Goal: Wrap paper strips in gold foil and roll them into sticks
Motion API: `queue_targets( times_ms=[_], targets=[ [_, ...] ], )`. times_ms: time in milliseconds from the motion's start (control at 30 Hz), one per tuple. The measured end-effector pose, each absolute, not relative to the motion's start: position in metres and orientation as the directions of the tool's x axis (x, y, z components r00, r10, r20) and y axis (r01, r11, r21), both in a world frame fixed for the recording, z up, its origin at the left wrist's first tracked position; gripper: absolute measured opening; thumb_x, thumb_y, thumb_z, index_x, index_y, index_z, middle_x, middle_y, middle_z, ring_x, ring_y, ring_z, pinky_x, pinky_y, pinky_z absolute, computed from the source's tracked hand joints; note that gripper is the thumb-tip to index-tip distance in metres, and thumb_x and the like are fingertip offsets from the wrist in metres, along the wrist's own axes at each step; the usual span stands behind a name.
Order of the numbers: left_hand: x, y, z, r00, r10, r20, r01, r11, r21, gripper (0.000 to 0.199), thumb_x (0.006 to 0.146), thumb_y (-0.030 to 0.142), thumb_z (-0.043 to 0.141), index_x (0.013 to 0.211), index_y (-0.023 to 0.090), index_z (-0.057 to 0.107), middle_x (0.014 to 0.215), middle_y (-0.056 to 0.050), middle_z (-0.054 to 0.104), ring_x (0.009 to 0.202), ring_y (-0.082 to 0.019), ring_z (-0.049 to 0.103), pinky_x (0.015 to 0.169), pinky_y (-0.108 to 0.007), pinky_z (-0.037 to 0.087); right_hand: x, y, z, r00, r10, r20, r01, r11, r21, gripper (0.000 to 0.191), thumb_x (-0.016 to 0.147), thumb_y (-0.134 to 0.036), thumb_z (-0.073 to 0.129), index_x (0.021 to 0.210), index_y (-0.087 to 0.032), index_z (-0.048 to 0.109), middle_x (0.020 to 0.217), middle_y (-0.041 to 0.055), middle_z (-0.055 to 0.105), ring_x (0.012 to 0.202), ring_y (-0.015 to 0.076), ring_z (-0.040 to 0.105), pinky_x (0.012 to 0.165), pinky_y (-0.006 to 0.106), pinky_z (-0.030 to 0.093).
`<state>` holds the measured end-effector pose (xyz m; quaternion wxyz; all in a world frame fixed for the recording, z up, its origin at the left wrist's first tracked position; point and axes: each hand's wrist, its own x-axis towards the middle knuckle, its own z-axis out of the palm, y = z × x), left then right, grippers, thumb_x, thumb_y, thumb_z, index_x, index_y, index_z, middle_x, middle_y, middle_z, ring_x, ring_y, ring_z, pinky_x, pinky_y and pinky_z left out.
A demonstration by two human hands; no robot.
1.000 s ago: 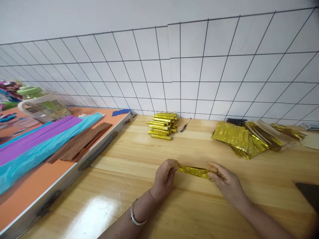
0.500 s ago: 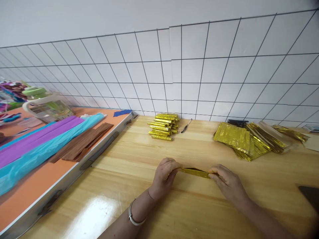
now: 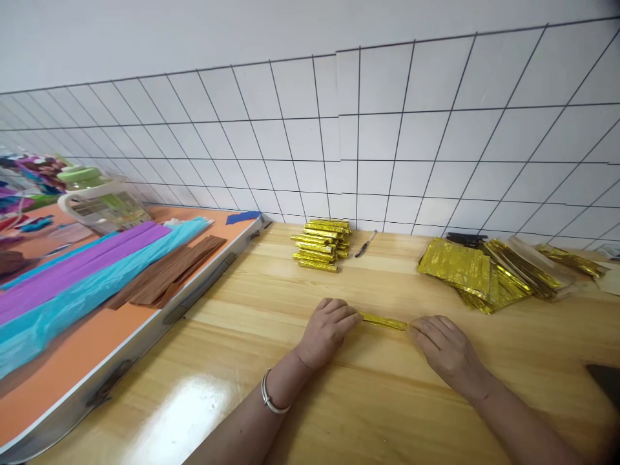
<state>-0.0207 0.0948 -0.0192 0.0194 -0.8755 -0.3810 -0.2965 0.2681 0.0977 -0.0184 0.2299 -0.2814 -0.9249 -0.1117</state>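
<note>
A narrow folded strip of shiny gold foil [image 3: 385, 321] lies low against the wooden table, stretched between my two hands. At its left end my left hand [image 3: 330, 330] is closed, fingers pressed down over the tip. My right hand [image 3: 446, 350] closes on the opposite end, with the fingertips together and partly hiding it. Beyond the hands is a stack of gold foil rolls [image 3: 320, 245], and a pen [image 3: 365, 244] lies beside it. Flat gold foil sheets [image 3: 455, 266] are piled to the right.
An orange board [image 3: 159, 323] with a raised pale edge fills the left side. On it are purple crepe paper [image 3: 87, 265], turquoise crepe paper [image 3: 97, 297], brown strips [image 3: 169, 271] and a green-lidded jug [image 3: 104, 200]. A gridded wall [image 3: 382, 135] stands behind. A dark object [image 3: 605, 378] sits at far right.
The strip has been lowered to the table and its open fold now looks flattened. Both hands have turned palm-down over its ends. The view has shifted slightly.
</note>
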Motion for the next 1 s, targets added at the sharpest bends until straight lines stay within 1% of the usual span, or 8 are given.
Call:
queue_targets(
  times_ms=[200,433,600,700,767,867,933,1000],
  targets=[
    [-0.018,0.088,-0.018,0.607,0.695,0.386,0.687,-0.703,0.185,0.021,0.091,0.02,0.041,0.098,0.02,0.061,0.086,-0.006,0.062,0.089,-0.017,0.049,0.078,-0.031,0.035,0.263,0.09,-0.019,-0.806,0.451,0.383,0.536,0.831,0.151,0.024,0.088,-0.007,0.041,0.099,-0.015,0.06,0.092,0.0095,0.062,0.09,0.0198,0.053,0.078,0.037,0.042],
    [-0.014,0.081,-0.008,0.654,0.717,0.241,0.709,-0.693,0.134,0.016,0.09,0.02,0.044,0.086,0.018,0.059,0.085,-0.004,0.059,0.084,-0.016,0.048,0.076,-0.03,0.034,0.257,0.085,-0.017,-0.83,0.478,0.288,0.526,0.842,0.121,0.024,0.089,-0.009,0.038,0.09,-0.017,0.061,0.087,0.0075,0.061,0.083,0.018,0.053,0.075,0.034,0.041],
    [-0.008,0.067,-0.002,0.618,0.774,0.138,0.766,-0.632,0.117,0.015,0.089,0.018,0.043,0.083,0.017,0.057,0.084,-0.005,0.058,0.083,-0.018,0.049,0.074,-0.031,0.036,0.256,0.074,-0.016,-0.79,0.574,0.216,0.599,0.797,0.073,0.026,0.086,-0.007,0.042,0.102,-0.017,0.059,0.092,0.0069,0.062,0.087,0.0195,0.053,0.076,0.035,0.043],
    [0.002,0.053,0.001,0.579,0.804,0.133,0.804,-0.59,0.067,0.014,0.087,0.02,0.046,0.097,0.017,0.056,0.085,-0.007,0.058,0.082,-0.02,0.05,0.074,-0.034,0.036,0.256,0.066,-0.018,-0.753,0.63,0.192,0.65,0.757,0.066,0.027,0.085,-0.01,0.045,0.107,-0.018,0.058,0.102,0.0078,0.062,0.092,0.0209,0.053,0.077,0.035,0.044],
    [0.01,0.045,0.001,0.542,0.827,0.15,0.832,-0.554,0.046,0.025,0.085,0.031,0.052,0.105,0.017,0.055,0.087,-0.008,0.058,0.085,-0.023,0.05,0.077,-0.038,0.036,0.256,0.061,-0.019,-0.723,0.658,0.208,0.68,0.731,0.051,0.025,0.086,-0.018,0.048,0.108,-0.018,0.059,0.106,0.0085,0.061,0.095,0.0222,0.053,0.078,0.036,0.045],
    [0.021,0.041,-0.003,0.509,0.844,0.169,0.853,-0.521,0.034,0.037,0.078,0.045,0.058,0.1,0.015,0.058,0.089,-0.01,0.057,0.092,-0.027,0.048,0.082,-0.041,0.036,0.256,0.055,-0.021,-0.681,0.694,0.233,0.719,0.694,0.036,0.03,0.084,-0.029,0.052,0.111,-0.017,0.058,0.111,0.0094,0.061,0.1,0.0241,0.052,0.082,0.038,0.045],
    [0.027,0.042,-0.007,0.523,0.833,0.18,0.843,-0.537,0.035,0.035,0.079,0.043,0.058,0.097,0.013,0.059,0.095,-0.011,0.057,0.098,-0.027,0.047,0.086,-0.04,0.036,0.256,0.052,-0.022,-0.665,0.709,0.236,0.735,0.676,0.039,0.033,0.083,-0.03,0.054,0.113,-0.016,0.058,0.114,0.0093,0.06,0.102,0.0247,0.051,0.084,0.039,0.044],
    [0.033,0.044,-0.012,0.545,0.82,0.176,0.827,-0.56,0.045,0.027,0.083,0.036,0.054,0.096,0.012,0.059,0.099,-0.011,0.056,0.1,-0.025,0.047,0.087,-0.036,0.037,0.255,0.049,-0.023,-0.656,0.717,0.235,0.744,0.667,0.039,0.035,0.082,-0.03,0.055,0.114,-0.015,0.057,0.114,0.0093,0.06,0.104,0.025,0.051,0.086,0.04,0.043]
  ],
)
